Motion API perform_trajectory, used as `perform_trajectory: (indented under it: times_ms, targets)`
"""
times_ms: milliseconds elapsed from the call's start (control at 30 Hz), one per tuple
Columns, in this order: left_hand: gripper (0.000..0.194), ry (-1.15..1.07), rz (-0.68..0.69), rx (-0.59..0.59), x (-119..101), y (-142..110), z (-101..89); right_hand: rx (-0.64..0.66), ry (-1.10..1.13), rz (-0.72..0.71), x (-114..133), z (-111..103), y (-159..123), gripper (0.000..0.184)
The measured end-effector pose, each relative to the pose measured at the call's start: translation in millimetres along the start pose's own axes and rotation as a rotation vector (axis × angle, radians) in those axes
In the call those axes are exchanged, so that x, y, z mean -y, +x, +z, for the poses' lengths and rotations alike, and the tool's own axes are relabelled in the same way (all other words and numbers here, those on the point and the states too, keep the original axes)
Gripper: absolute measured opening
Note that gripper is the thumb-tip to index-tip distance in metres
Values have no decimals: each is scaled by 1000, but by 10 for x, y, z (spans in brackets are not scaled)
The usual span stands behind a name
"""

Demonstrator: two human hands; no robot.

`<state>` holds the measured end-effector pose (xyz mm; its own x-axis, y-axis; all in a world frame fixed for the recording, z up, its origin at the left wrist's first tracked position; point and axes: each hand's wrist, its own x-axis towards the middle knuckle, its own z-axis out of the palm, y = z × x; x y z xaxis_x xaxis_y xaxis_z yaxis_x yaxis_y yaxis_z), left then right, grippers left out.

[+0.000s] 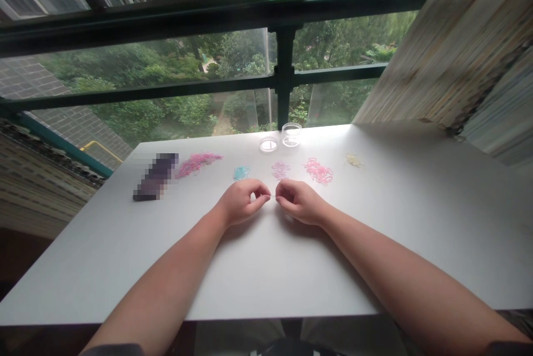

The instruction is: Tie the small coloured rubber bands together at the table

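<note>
My left hand (242, 201) and my right hand (303, 201) face each other just above the white table, thumb and fingers pinched. A thin pale rubber band (272, 196) spans the small gap between the fingertips, one end in each hand; its exact colour is hard to make out. Beyond the hands lie small piles of rubber bands: a blue pile (241, 173), a light purple pile (280, 170), a pink pile (318, 171) and a pale yellow pile (355, 160). A larger mixed pink and purple pile (199, 164) lies farther left.
At the table's (250, 284) back edge stand a clear round container (291, 135) and, beside it, a flat clear lid (268, 145). A dark pixelated object (156, 176) rests at the left. Behind are a green-framed window (285, 73) and a striped curtain (449, 50).
</note>
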<state>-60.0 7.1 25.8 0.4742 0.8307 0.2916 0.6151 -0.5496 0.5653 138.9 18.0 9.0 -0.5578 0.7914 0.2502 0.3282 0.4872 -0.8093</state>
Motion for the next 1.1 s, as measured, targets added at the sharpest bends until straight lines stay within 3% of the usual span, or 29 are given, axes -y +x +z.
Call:
perform_trajectory:
  times_ms: [200,400,633,833,1100]
  targets:
    - [11,9,0,-20,49,2,-50,4,26,10,-23,-23,2,5]
    - [12,17,-45,-119,182,-8,-157,-9,41,38,-27,-32,7,5]
    - [12,14,-29,-88,215,-15,-176,-17,27,27,-42,-24,12,5]
    - [14,70,-100,-213,400,-51,-343,-22,16,11,-56,-15,15,5]
    - [16,64,-129,-225,462,-66,-416,-38,10,6,-63,-17,24,6]
